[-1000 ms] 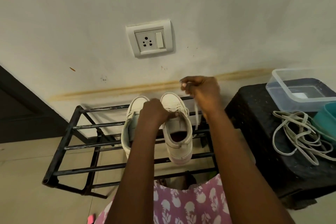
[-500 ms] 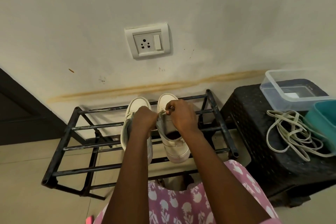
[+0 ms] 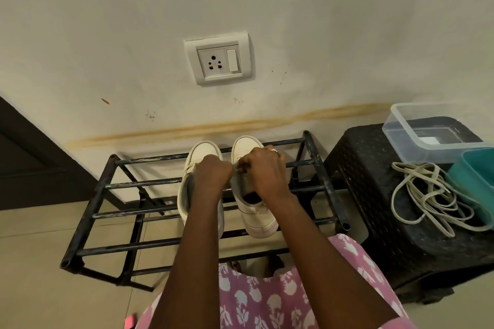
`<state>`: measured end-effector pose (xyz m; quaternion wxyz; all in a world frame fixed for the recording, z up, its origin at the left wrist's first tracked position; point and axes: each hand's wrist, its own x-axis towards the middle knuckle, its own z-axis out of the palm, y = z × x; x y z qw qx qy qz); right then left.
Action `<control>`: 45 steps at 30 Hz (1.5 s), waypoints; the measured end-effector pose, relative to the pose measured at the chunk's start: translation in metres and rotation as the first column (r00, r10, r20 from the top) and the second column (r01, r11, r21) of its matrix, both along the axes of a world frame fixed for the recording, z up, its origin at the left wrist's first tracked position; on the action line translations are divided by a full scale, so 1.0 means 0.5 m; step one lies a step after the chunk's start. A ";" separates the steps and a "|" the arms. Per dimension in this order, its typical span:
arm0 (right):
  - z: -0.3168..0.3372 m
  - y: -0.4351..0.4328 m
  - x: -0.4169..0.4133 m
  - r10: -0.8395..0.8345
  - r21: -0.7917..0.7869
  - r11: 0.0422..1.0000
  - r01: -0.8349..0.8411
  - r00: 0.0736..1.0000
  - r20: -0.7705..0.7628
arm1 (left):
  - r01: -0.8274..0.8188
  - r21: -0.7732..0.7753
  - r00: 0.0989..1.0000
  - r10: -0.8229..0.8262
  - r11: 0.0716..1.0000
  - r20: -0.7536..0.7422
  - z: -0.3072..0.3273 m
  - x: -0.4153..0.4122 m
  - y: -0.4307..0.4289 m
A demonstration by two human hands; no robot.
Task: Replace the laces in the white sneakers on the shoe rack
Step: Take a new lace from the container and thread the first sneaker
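Bottom of the frame, a pink floral garment (image 3: 267, 299), and two bare forearms run up from it to the centre, where both hands meet over the right-hand sneaker (image 3: 256, 219).

Here's the danger as I read it. The work is happening in a tight little spot at the shoe's throat, and the lace (image 3: 237, 166) shows only as a pale scrap between the knuckles. A slip of the pinch could let it slide back through an eyelet. A hard tug could also drag the shoe along the bars, because nothing visibly pins it down.

Now the pose. The left hand (image 3: 212, 172) is balled up, knuckles to the camera, tucked against the shoe's tongue. What it grips, if anything, is hidden. The right hand (image 3: 263, 171) is curled too, fingertips pinching that scrap of lace just beside the left's knuckles. Both wrists are straight.

Just left of them the other sneaker (image 3: 201, 151) sits partly under the left forearm, toe toward the wall. Both shoes rest on the black shoe rack (image 3: 88, 211), centre frame.

At the right edge a black stool (image 3: 374, 195) carries a loose heap of laces (image 3: 427, 200), a teal tub (image 3: 475, 176) and a clear plastic box (image 3: 427, 125). Beyond, upper centre, a wall socket (image 3: 217, 61).
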<state>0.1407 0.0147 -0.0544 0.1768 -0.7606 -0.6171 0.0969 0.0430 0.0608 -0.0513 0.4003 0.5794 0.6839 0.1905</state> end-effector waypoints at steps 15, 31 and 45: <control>0.026 -0.008 -0.029 0.075 -0.052 0.996 -0.068 0.987 0.142 | 0.013 -0.057 0.994 -0.007 0.998 0.105 0.013 -0.004 -0.002; -0.015 0.012 0.021 -0.009 0.028 0.999 0.016 0.965 -0.263 | 0.154 -0.023 0.972 -0.155 0.988 -0.176 0.011 0.008 -0.007; -0.050 -0.016 0.060 -0.310 -0.091 0.946 0.311 0.789 -0.530 | -0.176 -0.100 0.731 0.198 0.979 0.653 0.053 -0.017 -0.019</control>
